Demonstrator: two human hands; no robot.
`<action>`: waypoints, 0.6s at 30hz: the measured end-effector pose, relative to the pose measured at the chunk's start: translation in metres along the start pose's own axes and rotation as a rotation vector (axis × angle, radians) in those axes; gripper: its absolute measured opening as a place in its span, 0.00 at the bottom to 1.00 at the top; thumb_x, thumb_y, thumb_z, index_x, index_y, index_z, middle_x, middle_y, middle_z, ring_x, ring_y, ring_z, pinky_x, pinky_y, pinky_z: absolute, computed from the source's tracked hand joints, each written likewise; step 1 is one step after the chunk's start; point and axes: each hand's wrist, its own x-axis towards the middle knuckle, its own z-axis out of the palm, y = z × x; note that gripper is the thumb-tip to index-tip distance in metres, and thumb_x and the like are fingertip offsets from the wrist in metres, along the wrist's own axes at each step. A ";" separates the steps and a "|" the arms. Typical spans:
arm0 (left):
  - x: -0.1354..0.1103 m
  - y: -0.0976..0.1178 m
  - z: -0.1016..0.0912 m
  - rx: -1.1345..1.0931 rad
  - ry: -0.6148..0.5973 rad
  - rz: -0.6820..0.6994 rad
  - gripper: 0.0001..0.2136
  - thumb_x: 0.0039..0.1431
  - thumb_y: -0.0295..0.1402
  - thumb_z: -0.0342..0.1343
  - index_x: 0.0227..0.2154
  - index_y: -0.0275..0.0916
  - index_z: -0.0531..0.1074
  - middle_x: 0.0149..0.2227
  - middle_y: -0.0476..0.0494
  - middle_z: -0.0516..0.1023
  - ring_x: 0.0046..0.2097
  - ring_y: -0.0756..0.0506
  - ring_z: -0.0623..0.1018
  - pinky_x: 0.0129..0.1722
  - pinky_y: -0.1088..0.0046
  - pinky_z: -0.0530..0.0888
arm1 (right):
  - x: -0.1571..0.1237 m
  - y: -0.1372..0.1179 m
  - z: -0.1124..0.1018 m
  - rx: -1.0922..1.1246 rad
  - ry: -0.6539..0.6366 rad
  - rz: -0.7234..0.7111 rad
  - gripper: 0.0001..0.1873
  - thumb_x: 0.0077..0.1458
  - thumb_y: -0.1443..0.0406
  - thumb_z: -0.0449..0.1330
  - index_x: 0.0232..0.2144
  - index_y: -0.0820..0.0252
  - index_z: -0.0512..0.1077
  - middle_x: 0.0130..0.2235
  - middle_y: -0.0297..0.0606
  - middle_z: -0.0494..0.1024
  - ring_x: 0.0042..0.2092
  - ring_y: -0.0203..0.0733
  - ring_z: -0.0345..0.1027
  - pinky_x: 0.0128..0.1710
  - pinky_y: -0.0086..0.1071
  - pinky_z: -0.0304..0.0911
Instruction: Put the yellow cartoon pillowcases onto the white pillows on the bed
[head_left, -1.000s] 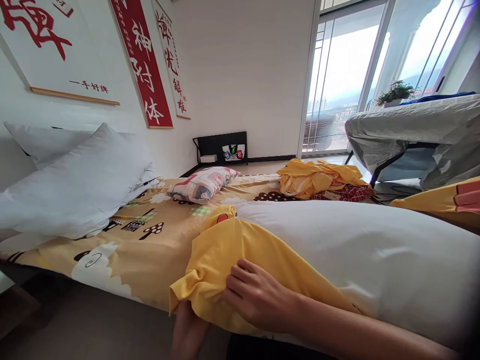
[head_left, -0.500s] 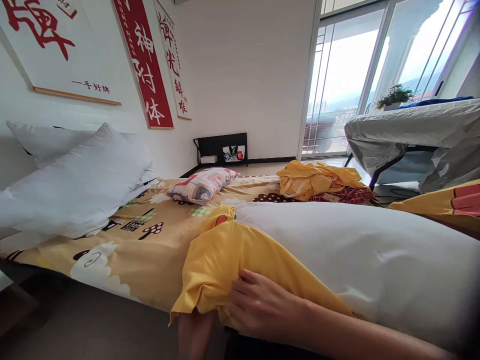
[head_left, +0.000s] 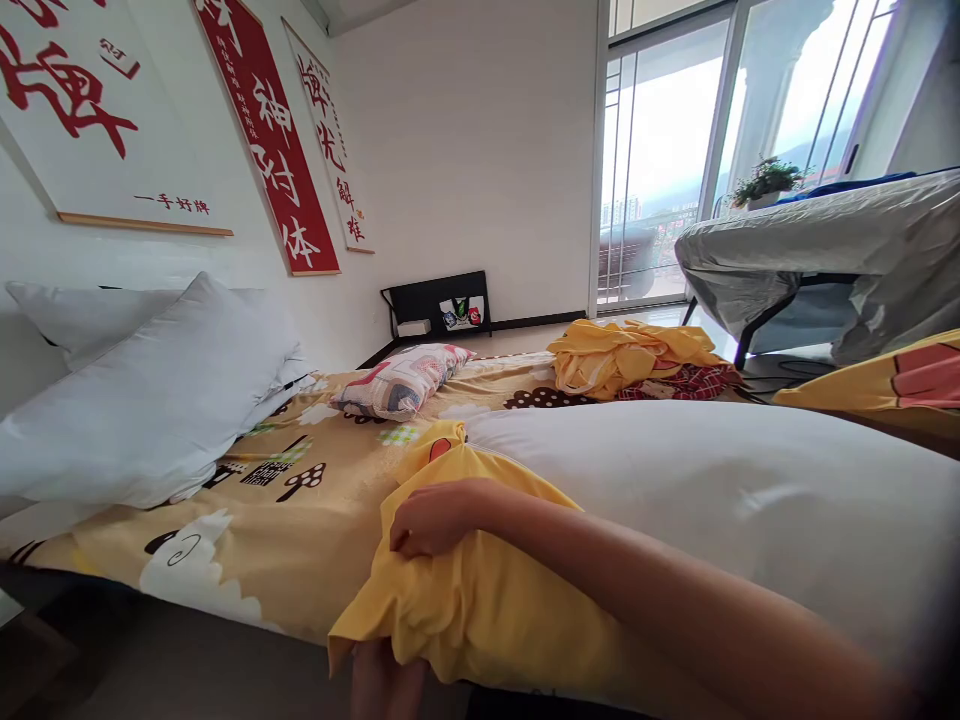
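Observation:
A yellow fabric cover [head_left: 487, 590] is drawn over the near end of a large, plump white cushion [head_left: 720, 490]. The rest of the cushion lies bare to the right. My right hand [head_left: 431, 518] reaches across from the right, with its fingers curled into the top of the cover. From below, my left hand goes up under the cover's loose lower edge; only the wrist and forearm [head_left: 386, 680] show, and the fingers are hidden by the cloth.
White pillows [head_left: 150, 410] are heaped on the left of the patterned bed sheet [head_left: 315, 540]. Behind lie a patchwork pillow [head_left: 405, 380] and a crumpled yellow cloth pile [head_left: 630, 355]. A covered table [head_left: 825, 225] stands at the back right.
My right hand has moved up and to the left along the cover, from its lower side to its top. The cover now hangs further down over the cushion's near side.

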 end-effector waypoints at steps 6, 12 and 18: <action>-0.005 -0.001 0.018 0.045 0.073 0.084 0.23 0.43 0.35 0.65 0.46 0.42 0.75 0.45 0.40 0.80 0.51 0.33 0.76 0.47 0.57 0.76 | -0.008 -0.007 0.001 -0.072 0.085 0.076 0.11 0.52 0.68 0.59 0.39 0.57 0.75 0.39 0.36 0.79 0.37 0.38 0.69 0.29 0.29 0.55; -0.001 -0.010 -0.011 0.170 0.211 0.264 0.14 0.46 0.34 0.62 0.39 0.44 0.77 0.39 0.44 0.81 0.48 0.38 0.78 0.42 0.66 0.77 | -0.011 -0.015 0.009 -0.133 0.247 0.119 0.05 0.51 0.64 0.61 0.33 0.56 0.75 0.34 0.31 0.78 0.33 0.35 0.66 0.27 0.28 0.51; 0.006 -0.006 -0.020 0.098 0.130 0.114 0.24 0.38 0.37 0.65 0.43 0.42 0.75 0.40 0.43 0.80 0.45 0.34 0.78 0.36 0.64 0.78 | -0.018 -0.022 0.015 -0.279 0.362 0.098 0.07 0.56 0.65 0.55 0.29 0.59 0.73 0.33 0.33 0.77 0.30 0.34 0.64 0.23 0.32 0.45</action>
